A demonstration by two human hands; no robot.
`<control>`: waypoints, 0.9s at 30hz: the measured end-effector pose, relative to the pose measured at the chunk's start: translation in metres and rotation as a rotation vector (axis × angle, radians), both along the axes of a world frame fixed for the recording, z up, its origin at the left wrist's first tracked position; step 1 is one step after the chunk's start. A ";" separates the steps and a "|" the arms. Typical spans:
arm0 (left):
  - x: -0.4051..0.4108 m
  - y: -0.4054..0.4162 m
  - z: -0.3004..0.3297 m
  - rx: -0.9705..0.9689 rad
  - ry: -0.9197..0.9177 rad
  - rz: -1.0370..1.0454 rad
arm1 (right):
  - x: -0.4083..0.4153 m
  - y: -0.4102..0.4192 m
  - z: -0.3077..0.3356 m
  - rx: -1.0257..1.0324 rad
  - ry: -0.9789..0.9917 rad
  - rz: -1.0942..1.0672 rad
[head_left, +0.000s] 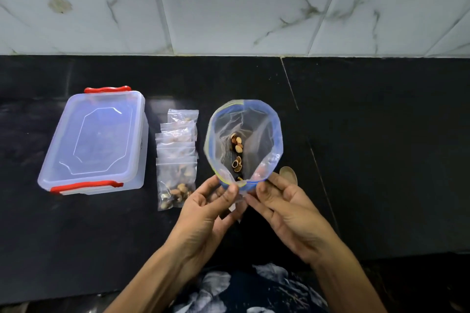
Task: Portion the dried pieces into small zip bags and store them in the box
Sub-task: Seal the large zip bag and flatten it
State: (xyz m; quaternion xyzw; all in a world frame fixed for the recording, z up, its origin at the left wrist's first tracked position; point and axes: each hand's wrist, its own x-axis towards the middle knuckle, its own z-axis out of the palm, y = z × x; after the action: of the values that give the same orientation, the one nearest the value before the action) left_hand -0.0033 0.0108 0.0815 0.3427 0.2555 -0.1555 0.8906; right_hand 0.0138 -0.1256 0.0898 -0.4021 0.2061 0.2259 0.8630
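At centre frame, a person's left hand [211, 201] and right hand [282, 201] pinch between them a small clear bag [240, 198] at the near rim of a large zip bag [264, 134], which stands open on a black counter [381, 134] with a few dried pieces [237, 145] inside. Just left of it, filled small bags [176, 160] lie overlapping in a row. At left sits the clear box [99, 142], its lid on, red clips at both ends.
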 end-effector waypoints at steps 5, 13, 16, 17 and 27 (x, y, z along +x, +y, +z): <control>0.002 -0.002 0.003 -0.015 0.067 0.023 | 0.000 0.001 -0.003 -0.121 -0.032 -0.036; 0.002 -0.004 -0.001 0.470 -0.029 0.056 | -0.002 0.007 0.001 -0.433 -0.062 -0.037; 0.003 -0.001 -0.002 0.564 -0.127 0.075 | -0.002 0.007 0.001 -0.615 -0.182 0.035; 0.004 0.001 -0.001 0.548 -0.160 0.068 | -0.001 0.007 0.003 -0.619 -0.211 0.040; 0.007 0.005 0.007 0.526 -0.091 0.115 | 0.015 -0.006 0.008 -0.618 -0.143 -0.021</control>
State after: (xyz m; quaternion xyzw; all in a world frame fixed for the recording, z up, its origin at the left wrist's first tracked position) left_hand 0.0035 0.0156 0.0884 0.5539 0.2659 -0.0176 0.7887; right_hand 0.0285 -0.1315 0.0979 -0.6580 0.2078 0.1148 0.7146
